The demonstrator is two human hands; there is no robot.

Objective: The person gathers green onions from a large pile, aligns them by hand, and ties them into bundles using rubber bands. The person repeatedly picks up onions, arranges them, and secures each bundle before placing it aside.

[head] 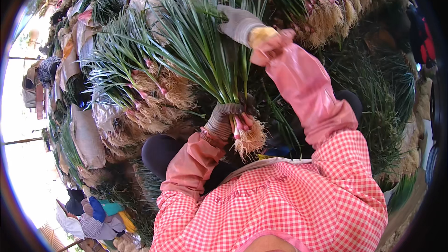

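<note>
My left hand [224, 120], in a striped knit glove, is closed around the lower stems of a bunch of garlic plants [206, 56], with pinkish bulbs and pale roots hanging below the fist. Long green leaves fan upward from it. Near the upper right side of these leaves is my right hand [238, 22], in a grey knit glove with a yellow cuff. Its fingers are blurred and partly hidden among the leaves, so whether it grips any cannot be told. Pink sleeve covers reach both wrists.
Piled garlic plants with roots [157, 98] lie to the left, more bunches [325, 14] at the upper right. Loose green leaves [371, 94] are heaped on the right. A filled sack [87, 136] lies at left. A person in a white hat [94, 220] is at the lower left.
</note>
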